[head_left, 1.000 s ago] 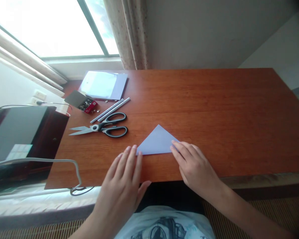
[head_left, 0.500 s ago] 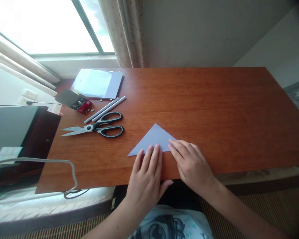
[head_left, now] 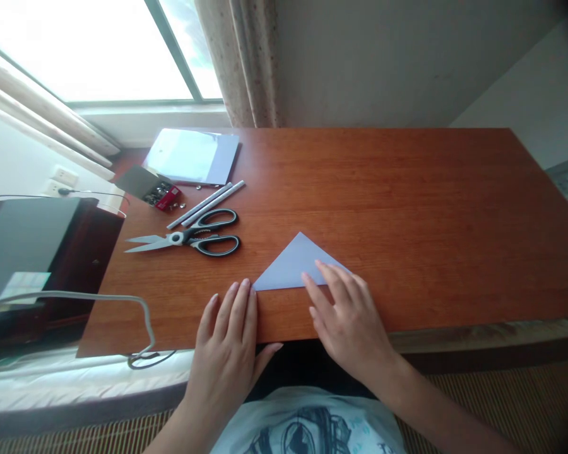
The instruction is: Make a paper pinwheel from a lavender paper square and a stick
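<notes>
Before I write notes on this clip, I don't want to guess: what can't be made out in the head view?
All in the head view:
- Paper: right corner, hidden by the right hand.
- Small pieces in the box: too small to identify.
- Shirt: lower print, cut off by the bottom edge.
- Window: most of the outside, washed out by glare.

Right of the paper [head_left: 288, 268] and beyond it, the surface [head_left: 430, 208] gives wide open room to its far edge. Leftward, scissors [head_left: 175, 238] bar the way, with rods [head_left: 213, 203], box [head_left: 167, 198] and packet [head_left: 184, 154] farther off. A narrow lane parts scissors from paper. The left hand [head_left: 224, 353] and right hand [head_left: 350, 318] flank the near approach; a cable [head_left: 99, 296] crosses the near left corner.
</notes>
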A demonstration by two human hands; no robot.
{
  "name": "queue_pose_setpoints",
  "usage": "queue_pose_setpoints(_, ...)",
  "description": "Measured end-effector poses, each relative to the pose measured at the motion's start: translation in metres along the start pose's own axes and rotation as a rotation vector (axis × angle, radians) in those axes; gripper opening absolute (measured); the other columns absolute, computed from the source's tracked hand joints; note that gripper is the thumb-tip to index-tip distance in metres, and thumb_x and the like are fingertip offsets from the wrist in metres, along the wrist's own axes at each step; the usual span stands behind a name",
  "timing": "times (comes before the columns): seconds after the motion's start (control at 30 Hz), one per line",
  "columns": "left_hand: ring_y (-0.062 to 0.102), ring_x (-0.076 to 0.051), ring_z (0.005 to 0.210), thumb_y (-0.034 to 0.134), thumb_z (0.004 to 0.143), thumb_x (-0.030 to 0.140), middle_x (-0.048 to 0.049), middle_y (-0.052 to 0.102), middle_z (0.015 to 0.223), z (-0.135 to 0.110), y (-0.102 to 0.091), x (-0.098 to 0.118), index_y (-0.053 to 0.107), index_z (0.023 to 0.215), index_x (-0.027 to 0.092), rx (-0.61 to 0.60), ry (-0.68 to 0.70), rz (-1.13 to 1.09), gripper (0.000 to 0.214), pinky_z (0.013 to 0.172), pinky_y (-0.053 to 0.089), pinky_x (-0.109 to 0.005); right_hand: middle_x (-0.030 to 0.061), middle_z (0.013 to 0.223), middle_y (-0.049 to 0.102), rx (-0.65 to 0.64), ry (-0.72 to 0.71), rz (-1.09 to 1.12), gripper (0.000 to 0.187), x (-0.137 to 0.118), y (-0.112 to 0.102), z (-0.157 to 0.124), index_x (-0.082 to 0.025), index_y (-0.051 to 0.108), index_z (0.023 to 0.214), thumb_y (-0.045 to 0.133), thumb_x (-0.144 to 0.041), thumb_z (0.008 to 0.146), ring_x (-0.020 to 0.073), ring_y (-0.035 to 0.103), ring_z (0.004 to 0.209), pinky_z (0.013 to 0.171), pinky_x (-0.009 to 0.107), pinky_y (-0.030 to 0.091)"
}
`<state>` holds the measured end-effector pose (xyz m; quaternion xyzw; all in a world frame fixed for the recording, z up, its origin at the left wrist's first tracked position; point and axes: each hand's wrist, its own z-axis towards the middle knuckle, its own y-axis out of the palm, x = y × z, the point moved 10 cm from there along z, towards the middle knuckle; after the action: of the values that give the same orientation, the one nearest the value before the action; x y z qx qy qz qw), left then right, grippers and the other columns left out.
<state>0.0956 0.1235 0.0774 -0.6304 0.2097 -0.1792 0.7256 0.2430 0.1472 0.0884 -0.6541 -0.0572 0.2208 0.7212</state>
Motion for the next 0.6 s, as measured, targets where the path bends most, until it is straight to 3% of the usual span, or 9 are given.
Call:
queue_pose_setpoints(0.1, 0.042, -0.042, 0.143, 0.054, 0.093, 0.053, -0.0289, 0.041, 0.157, 0.0, 0.001, 0.0, 0.034, 0.153, -0.004, 0.015, -0.01, -0.014, 0.085, 0.119, 0.026, -0.057, 0.0167, 0.163, 0.037, -0.051, -0.008, 0.066, 0.054, -0.025, 0.012, 0.005, -0.023, 0.048, 0.15, 0.055, -0.036, 0.098, 0.038, 0.038, 0.144, 0.112, 0.061, 0.036)
queue_pose_setpoints(0.23, 0.042, -0.042, 0.143, 0.052, 0.094, 0.049, -0.0295, 0.042, 0.156, -0.001, 0.001, -0.001, 0.034, 0.152, -0.006, 0.017, -0.02, -0.022, 0.082, 0.118, 0.027, -0.057, 0.0148, 0.166, 0.032, -0.09, 0.022, 0.091, 0.06, -0.038, 0.023, 0.008, -0.019, 0.045, 0.152, 0.053, -0.045, 0.098, 0.0369, 0.034, 0.148, 0.117, 0.061, 0.031)
queue_pose_setpoints(0.6, 0.041, -0.045, 0.143, 0.058, 0.092, 0.049, -0.0299, 0.039, 0.157, -0.001, 0.003, -0.002, 0.025, 0.157, -0.004, 0.016, -0.029, -0.061, 0.09, 0.119, 0.027, -0.06, 0.0189, 0.161, 0.041, -0.037, 0.136, -0.109, 0.058, 0.031, 0.004, -0.04, -0.015, 0.045, 0.151, 0.053, -0.04, 0.099, 0.041, 0.041, 0.143, 0.111, 0.062, 0.038)
